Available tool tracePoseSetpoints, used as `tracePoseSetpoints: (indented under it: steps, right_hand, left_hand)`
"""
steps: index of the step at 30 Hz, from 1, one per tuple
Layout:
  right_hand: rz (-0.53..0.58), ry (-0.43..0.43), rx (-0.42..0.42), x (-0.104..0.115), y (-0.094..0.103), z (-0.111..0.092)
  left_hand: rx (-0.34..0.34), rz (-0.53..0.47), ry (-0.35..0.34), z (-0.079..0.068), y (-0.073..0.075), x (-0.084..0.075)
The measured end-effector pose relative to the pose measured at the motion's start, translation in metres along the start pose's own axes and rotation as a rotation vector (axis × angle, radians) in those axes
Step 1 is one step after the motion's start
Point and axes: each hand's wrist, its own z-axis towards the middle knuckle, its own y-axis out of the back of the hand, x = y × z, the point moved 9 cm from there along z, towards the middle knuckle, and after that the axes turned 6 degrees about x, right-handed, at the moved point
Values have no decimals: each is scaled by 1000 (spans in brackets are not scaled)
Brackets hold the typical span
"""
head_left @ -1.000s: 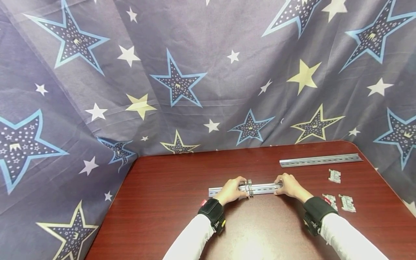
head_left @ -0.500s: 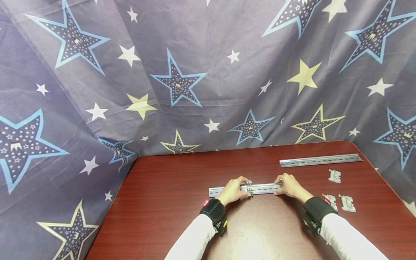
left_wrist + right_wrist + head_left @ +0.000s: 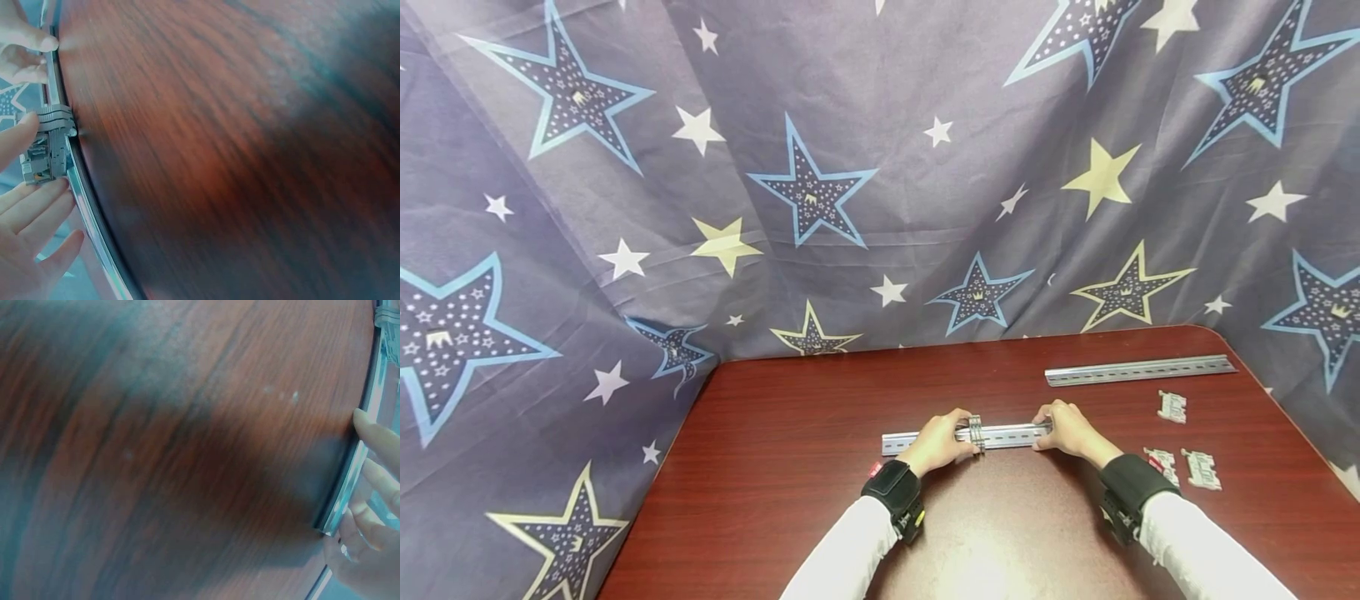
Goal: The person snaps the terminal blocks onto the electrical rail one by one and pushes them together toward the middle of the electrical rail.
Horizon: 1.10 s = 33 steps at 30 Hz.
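On the dark red wooden table (image 3: 790, 450), the left hand (image 3: 934, 442) pinches small grey clip-on terminal blocks (image 3: 976, 433) seated mid-way along a long silver metal rail (image 3: 1000, 435); the right hand (image 3: 1070, 433) grips the rail's right end. Only the left wrist view shows fingers (image 3: 37, 206) flanking the blocks.

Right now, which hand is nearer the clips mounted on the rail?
Left. The left hand touches the clips on the rail; the right hand holds the rail's far end.
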Motion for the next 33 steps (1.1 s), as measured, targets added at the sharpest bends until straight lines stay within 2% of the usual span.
tracePoseSetpoints:
  steps: [6,14,21,26,33]
  right_hand:
    - [-6,-8,4,-1,-2,1]
    - [-67,-26,29,0,-5,1]
    - [-134,-64,76,8,-5,-2]
    - [-145,-43,65,17,-3,-5]
    - [-198,-20,28,19,0,-11]
  left_hand:
    - [32,64,28,-1,-2,-2]
    - [34,113,11,-3,3,0]
    - [43,207,-22,-13,12,11]
    - [25,233,-35,-26,23,23]
    - [4,275,-5,-45,32,43]
